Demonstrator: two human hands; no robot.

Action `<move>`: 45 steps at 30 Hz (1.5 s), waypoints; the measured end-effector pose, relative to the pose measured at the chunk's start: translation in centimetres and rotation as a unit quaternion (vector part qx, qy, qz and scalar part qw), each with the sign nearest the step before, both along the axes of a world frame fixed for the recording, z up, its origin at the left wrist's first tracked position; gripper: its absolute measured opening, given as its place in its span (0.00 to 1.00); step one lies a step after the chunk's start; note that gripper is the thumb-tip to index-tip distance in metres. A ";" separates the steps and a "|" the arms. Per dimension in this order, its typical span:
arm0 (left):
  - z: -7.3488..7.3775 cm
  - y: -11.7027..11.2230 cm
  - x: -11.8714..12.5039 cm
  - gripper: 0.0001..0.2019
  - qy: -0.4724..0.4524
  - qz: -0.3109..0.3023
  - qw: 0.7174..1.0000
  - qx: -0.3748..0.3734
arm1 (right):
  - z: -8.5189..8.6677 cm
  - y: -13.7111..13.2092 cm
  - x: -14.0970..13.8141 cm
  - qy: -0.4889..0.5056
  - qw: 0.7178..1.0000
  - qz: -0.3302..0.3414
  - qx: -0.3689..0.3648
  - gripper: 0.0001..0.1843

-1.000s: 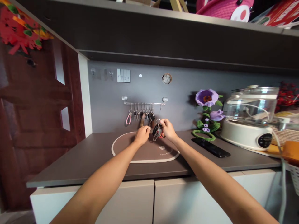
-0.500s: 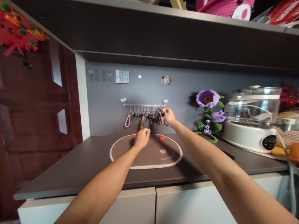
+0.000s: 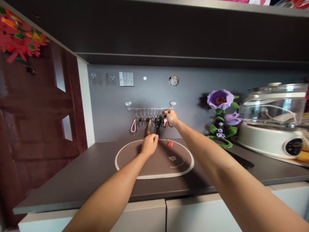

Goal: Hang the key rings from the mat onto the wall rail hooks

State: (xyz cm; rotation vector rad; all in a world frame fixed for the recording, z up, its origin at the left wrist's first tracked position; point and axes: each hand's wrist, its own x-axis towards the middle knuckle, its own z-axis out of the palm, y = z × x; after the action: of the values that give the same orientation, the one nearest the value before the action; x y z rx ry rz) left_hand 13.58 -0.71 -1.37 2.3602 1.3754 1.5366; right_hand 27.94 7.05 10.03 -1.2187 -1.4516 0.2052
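Note:
A clear hook rail (image 3: 151,109) on the grey wall carries several hanging keys (image 3: 144,120), with a pink loop strap (image 3: 133,126) at its left end. My right hand (image 3: 172,117) pinches the ring of a key bunch (image 3: 165,123) at the rail's right part; whether the ring sits on a hook I cannot tell. Below the rail my left hand (image 3: 150,144) is closed, with a thin metal piece like a key showing above its thumb. Under both hands lies a brown oval mat (image 3: 135,164) with a small red key fob (image 3: 170,143) on it.
To the right stand purple artificial flowers (image 3: 220,99) and a clear-topped white appliance (image 3: 264,138). A dark flat object (image 3: 242,160) lies in front of them. A dark shelf (image 3: 154,35) overhangs the counter (image 3: 79,170). A wooden door (image 3: 36,129) is at the left.
My right hand has moved the key bunch left, closer to the other hanging keys. My left hand stays closed below the rail. The camera view has shifted slightly.

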 end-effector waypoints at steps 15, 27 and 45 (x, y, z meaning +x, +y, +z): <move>0.1 -0.2 -0.1 0.16 0.018 0.009 1.000 0.006 | -1.0 0.9 -0.6 -0.021 0.998 -0.055 -0.017 0.12; -0.1 -0.1 -0.1 0.16 0.024 0.010 1.000 0.002 | -2.8 1.3 -0.5 0.046 0.999 -0.010 -0.008 0.07; -0.5 0.1 -0.3 0.13 0.045 -0.034 0.998 -0.021 | -6.2 -2.9 0.9 0.079 0.997 0.026 -0.008 0.07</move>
State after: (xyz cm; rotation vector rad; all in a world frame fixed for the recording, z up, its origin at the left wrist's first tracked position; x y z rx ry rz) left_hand 13.28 -0.58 -1.90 2.4514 1.3132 1.3887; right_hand 28.87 4.10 3.87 -1.1519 -1.3464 0.3409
